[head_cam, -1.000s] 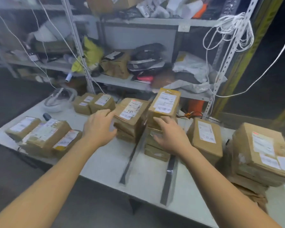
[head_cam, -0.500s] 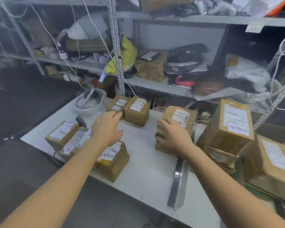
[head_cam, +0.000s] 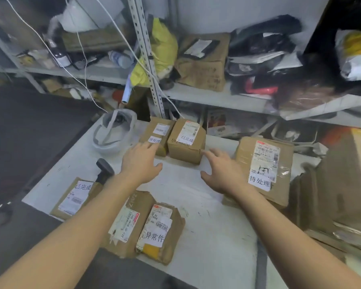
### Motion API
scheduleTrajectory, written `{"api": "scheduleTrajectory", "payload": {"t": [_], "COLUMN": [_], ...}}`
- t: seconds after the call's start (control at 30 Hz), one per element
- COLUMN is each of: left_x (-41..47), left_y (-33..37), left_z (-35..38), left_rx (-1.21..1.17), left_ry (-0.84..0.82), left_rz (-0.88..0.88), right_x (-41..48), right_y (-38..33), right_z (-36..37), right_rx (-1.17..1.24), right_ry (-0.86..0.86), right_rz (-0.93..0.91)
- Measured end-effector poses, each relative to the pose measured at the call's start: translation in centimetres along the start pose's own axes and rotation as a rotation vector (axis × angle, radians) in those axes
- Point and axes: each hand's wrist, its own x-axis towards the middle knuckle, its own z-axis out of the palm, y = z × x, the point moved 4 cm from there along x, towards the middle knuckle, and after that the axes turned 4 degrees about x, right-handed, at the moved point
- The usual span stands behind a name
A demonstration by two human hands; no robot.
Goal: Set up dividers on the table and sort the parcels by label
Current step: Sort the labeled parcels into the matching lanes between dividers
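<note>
Two small brown parcels stand side by side at the back of the white table (head_cam: 192, 197): the left parcel (head_cam: 157, 134) and the right parcel (head_cam: 186, 140), both with white labels. My left hand (head_cam: 141, 161) reaches out with straight fingers, its tips touching the left parcel's front. My right hand (head_cam: 222, 170) is spread open, its fingertips at the right parcel's lower right corner. A larger parcel (head_cam: 265, 170) lies right of my right hand. Three more parcels lie near the front edge: one at the left (head_cam: 75, 198), two in the middle (head_cam: 129, 222) (head_cam: 161, 230). A grey metal divider strip (head_cam: 261, 265) lies at the front right.
A barcode scanner (head_cam: 103, 171) and a white helmet (head_cam: 113, 134) sit at the table's left. More stacked parcels (head_cam: 342, 195) crowd the right side. Cluttered metal shelves (head_cam: 196, 94) with hanging white cables stand behind the table.
The view has swung left. Both hands left the middle stacks and moved forward to the two small parcels at the back of the table.
</note>
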Motion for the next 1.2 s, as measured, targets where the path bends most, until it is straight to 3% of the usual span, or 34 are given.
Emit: {"api": "scheduleTrajectory", "payload": {"t": [0.23, 0.3, 0.43, 0.67, 0.8, 0.93, 1.2], "left_x": [9.1, 11.9, 16.1, 20.5, 21.4, 20.9, 18.5], "left_y": [-2.4, -2.9, -2.9, -1.7, -0.8, -0.5, -0.8], "left_z": [4.7, 6.7, 10.9, 15.2, 15.9, 16.5, 13.4], "left_rx": [-0.037, -0.156, -0.613, -0.829, -0.905, -1.144, -1.241], "left_ry": [-0.058, -0.074, -0.190, -0.292, -0.319, -0.343, -0.284], "left_rz": [0.089, 0.109, 0.074, -0.071, -0.082, -0.135, -0.040], "right_x": [6.5, 8.5, 13.1, 18.1, 19.1, 18.5, 15.4], "right_y": [-0.5, -0.5, 0.5, 2.9, 3.1, 2.7, 0.7], "right_z": [4.3, 5.3, 7.6, 10.6, 11.4, 11.7, 9.0], "right_rx": [0.089, 0.109, 0.283, 0.670, 0.860, 0.959, 0.961], "right_ry": [-0.047, -0.041, 0.024, 0.165, 0.210, 0.258, 0.387], "right_rz": [0.222, 0.310, 0.482, 0.777, 0.792, 0.752, 0.712]}}
